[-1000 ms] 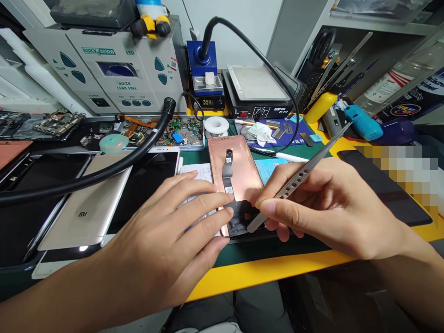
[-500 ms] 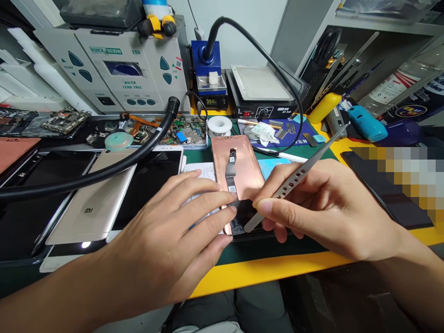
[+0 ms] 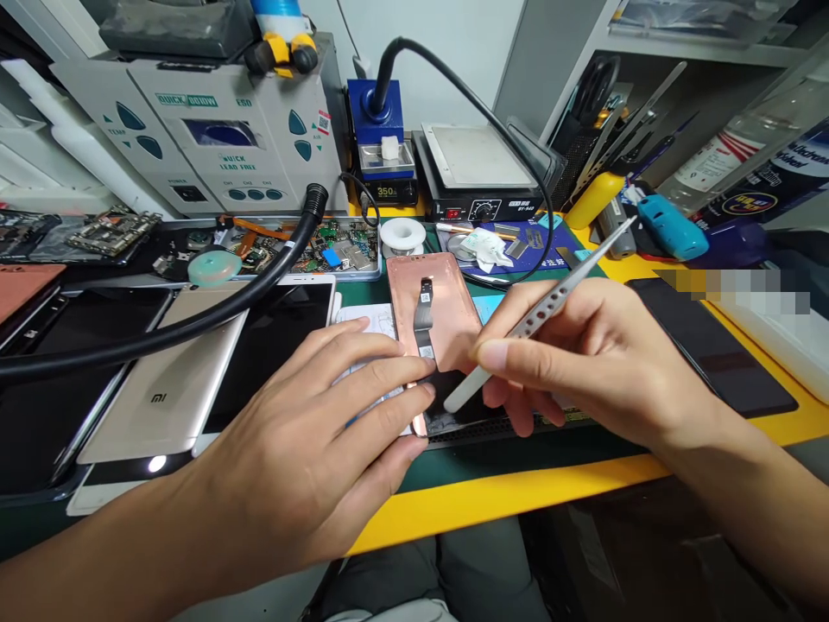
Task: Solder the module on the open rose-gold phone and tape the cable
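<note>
A phone screen panel with a copper-coloured back (image 3: 446,294) lies in front of me. A dark flex cable (image 3: 423,318) runs down it, and its near end has a black area (image 3: 463,393). My left hand (image 3: 337,415) rests over the panel's near left edge, fingers stretched and fingertips touching it. In my right hand (image 3: 563,354) metal tweezers (image 3: 534,315) are pinched between thumb and fingers. Their pointed end slants up to the right. Their broad blunt end is down at the black area; whether it touches is hard to tell.
Several phones, one a gold phone back (image 3: 161,389), lie to the left under a thick black hose (image 3: 194,333). Behind stand a soldering station (image 3: 213,138), a solder spool (image 3: 402,235) and a heating plate (image 3: 479,155). A dark phone (image 3: 718,354) lies right.
The tweezers' blunt end has shifted slightly up and left over the black area, along with my right hand. My left hand stays on the panel. The whole view has shifted a little.
</note>
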`<state>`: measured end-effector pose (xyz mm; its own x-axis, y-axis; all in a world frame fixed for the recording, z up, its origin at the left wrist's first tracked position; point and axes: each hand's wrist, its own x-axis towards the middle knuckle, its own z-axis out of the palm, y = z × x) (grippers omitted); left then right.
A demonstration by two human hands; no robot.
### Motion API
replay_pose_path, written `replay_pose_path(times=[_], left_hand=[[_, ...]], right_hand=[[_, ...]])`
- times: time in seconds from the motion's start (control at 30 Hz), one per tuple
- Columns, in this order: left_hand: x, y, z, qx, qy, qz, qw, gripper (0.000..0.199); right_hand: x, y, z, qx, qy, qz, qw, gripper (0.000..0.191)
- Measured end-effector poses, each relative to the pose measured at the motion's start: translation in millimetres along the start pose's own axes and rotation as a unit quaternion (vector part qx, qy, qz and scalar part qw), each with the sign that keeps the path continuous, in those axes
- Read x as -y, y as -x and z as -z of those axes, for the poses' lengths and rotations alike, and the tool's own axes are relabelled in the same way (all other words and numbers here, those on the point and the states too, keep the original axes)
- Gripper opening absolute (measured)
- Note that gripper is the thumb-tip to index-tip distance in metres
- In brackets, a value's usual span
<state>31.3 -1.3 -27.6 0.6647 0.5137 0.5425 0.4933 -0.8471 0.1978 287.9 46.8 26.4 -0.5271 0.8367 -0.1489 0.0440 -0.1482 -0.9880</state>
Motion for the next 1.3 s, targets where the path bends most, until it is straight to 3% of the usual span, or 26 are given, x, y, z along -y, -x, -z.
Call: replay_pose_path(times=[0.27,0.5,0.87,1.3], left_hand=[[1,-1,-0.2,-0.001,0.007,-0.004,1.000,0.031],[1,0,-0.1,-0.005,0.007,-0.006,1.000,0.032],[1,1,1.4,0.006,-0.004,-0.006,1.000,0.031],[0,-1,1.2,0.008,-0.007,-0.004,1.000,0.027]], right_hand=[[-1,0,17,0.015,0.054,0.012,0.998,0.022],[0,2,23,0.030,0.158,-0.023,0.987,0.050],[3,9,23,0.001,0.089,-0.048,0.995,0.023],[1,12,9,0.002,0.091,0.005,0.996,0.016]])
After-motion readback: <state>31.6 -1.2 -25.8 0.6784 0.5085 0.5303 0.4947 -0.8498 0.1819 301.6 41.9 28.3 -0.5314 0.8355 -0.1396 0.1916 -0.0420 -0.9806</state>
